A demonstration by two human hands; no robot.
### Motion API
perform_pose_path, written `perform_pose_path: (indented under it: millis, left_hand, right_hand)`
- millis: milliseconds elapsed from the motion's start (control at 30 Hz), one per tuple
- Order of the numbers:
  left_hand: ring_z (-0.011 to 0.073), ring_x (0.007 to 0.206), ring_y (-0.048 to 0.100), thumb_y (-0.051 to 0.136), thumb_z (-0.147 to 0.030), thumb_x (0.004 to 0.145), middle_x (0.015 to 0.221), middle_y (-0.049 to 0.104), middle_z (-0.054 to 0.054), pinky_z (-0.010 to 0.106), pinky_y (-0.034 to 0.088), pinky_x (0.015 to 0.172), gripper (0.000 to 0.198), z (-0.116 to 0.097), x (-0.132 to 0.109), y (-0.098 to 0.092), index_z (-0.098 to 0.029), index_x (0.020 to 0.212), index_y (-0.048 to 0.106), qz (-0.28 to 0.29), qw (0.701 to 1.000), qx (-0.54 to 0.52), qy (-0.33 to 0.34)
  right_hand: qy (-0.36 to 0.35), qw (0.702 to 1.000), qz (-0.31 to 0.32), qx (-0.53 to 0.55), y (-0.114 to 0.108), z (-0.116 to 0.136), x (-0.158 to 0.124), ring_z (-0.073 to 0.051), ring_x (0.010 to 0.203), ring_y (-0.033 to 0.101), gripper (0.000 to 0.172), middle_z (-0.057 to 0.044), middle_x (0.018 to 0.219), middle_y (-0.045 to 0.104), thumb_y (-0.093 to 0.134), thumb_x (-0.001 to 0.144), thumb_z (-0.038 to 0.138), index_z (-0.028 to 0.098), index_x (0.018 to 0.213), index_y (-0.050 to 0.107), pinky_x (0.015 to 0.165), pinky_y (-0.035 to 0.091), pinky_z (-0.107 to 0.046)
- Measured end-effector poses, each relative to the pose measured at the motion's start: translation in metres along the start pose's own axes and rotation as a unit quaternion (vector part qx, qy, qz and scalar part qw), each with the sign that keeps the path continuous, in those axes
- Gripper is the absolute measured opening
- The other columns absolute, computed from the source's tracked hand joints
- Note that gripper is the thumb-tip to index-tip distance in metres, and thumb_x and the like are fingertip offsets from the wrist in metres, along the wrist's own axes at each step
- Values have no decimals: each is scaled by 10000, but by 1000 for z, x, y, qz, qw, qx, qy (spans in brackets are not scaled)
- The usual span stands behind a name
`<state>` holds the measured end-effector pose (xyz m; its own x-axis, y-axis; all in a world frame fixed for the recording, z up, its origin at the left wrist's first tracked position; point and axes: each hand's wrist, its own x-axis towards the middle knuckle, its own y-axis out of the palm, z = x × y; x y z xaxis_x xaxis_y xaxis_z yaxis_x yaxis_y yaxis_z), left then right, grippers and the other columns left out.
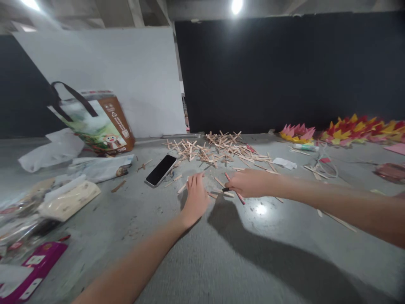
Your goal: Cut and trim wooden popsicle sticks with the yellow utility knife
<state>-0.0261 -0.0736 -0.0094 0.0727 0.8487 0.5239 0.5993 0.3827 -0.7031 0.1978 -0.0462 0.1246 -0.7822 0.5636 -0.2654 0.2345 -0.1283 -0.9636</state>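
Observation:
My right hand [242, 183] is closed low over the grey tabletop. A thin red patterned pencil [241, 199] slants through its grip, showing above and below the fingers. A small black piece [225, 189] juts out at the fingertips; its kind is unclear. My left hand [196, 196] rests on the table to the left, fingers stretched forward and lying close together, touching the surface near loose wooden craft sticks [182, 188]. Whatever lies under its fingertips is hidden. Between the two hands lie more craft sticks [219, 182]. Beyond them spreads a heap of sticks joined into crosses [218, 150].
A phone [160, 170] lies left of the heap. Farther left are a shopping bag [104, 126], plastic packets [69, 198] and a purple item [41, 266]. At right sit a green-white glue tube [305, 147], a coiled cable [329, 164], and pink, yellow and red paper shapes [357, 131].

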Motion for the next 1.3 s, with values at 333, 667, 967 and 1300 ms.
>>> perform_pose_path:
  millis: [333,667,967,1300]
  left_hand:
    - [227,1242,635,412,2,896,1298,670,132,453,486,1097,631,11,6,3,-207,1491,398,-4,990,-122,-70]
    - [202,1121,735,495,-91,970,1167,757,100,356,584,956,666,-4,-4,-2,-225,1589,289,101,981,-166,10]
    - [198,1049,764,521,-216,1029,1102,775,88,335,583,920,476,-10,-5,-7,-223,1478,363,94,984,-151,-10]
    - [232,1073,770,450,-217,1066,1058,799,113,352,577,922,378,-10,-8,-5,-195,1444,448,94,992,-86,0]
  right_hand:
    - [106,886,-302,336,94,9,7,-219,814,697,461,-76,1034,743,445,1063,396,227,1484,362,734,498,-307]
    - [47,852,-356,381,127,18,6,-219,959,746,320,-91,1192,741,470,1062,333,281,1376,505,879,568,-329]
    - [-7,854,-390,345,128,19,6,-197,1108,742,417,-98,1329,729,433,1082,278,292,1484,543,997,567,-331]
    - [-17,852,-405,333,133,21,5,-193,895,746,375,-119,1144,767,458,1055,251,236,1401,601,837,593,-306]
